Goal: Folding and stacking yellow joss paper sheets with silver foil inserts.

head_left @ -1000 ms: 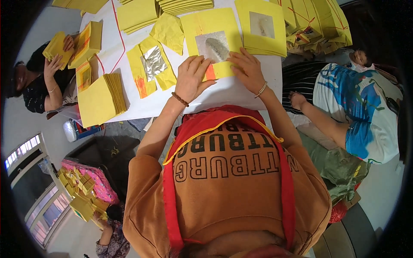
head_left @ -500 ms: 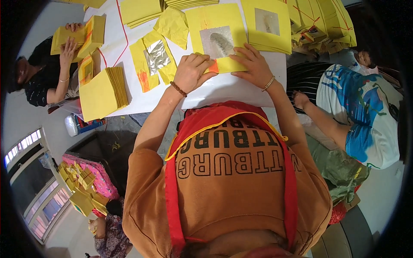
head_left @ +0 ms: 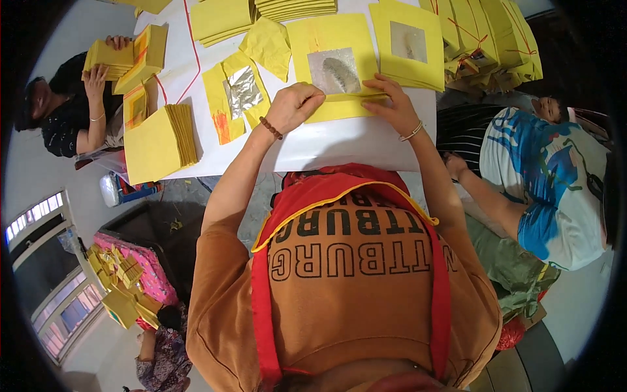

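A yellow paper sheet lies before me, with a silver patch bearing a dark oval smudge at its middle. Across its near part runs a raised crease. My left hand is closed at the left end of that crease, fingers curled in on the paper; the exact pinch is hidden. At the right end, my right hand has its fingertips above the crease and its thumb below, gripping the paper. Left of the sheet lie yellow pieces with crumpled silver foil and an orange-smeared strip.
Stacked yellow sheets with a silver patch lie at right, by bundles tied with red string. A thick yellow stack stands at the table's left edge. Another person handles yellow bundles at left; one in a blue-and-white top sits at right.
The sheet's folded near edge, which showed an orange patch, has come down toward me. My left hand has curled closed, and my right fingers have drawn in from lying spread on the paper.
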The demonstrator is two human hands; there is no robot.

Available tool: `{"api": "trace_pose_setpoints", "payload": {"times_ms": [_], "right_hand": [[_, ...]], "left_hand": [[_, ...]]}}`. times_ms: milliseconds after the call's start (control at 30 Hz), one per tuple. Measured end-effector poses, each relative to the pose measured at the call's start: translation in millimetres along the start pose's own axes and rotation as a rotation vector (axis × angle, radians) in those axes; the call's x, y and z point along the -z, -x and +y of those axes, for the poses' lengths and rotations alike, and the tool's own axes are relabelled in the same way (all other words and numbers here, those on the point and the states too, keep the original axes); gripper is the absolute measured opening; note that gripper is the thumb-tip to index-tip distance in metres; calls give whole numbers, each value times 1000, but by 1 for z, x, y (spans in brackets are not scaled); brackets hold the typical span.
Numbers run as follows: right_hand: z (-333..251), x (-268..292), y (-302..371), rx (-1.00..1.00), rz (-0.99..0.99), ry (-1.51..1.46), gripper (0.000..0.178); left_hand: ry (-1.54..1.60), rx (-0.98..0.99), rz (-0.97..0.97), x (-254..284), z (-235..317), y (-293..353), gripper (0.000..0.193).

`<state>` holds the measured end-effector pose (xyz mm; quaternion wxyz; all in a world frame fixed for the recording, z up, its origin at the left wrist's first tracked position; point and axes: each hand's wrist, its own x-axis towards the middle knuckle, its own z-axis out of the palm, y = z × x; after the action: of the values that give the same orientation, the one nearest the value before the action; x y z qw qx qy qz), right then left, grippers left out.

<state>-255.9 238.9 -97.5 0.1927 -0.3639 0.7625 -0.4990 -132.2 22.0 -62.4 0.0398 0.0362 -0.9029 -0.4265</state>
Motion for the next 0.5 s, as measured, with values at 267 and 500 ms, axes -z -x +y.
{"api": "trace_pose_setpoints", "payload": {"times_ms": [267,500], "right_hand": [[10,-1,-5,-40,-14,-207,42],[12,4,-12,84,-36,-58,33]], "left_hand": [[240,133,-60,0,-14,-5,18],[411,165,-173,4,-24,-8,21]]}}
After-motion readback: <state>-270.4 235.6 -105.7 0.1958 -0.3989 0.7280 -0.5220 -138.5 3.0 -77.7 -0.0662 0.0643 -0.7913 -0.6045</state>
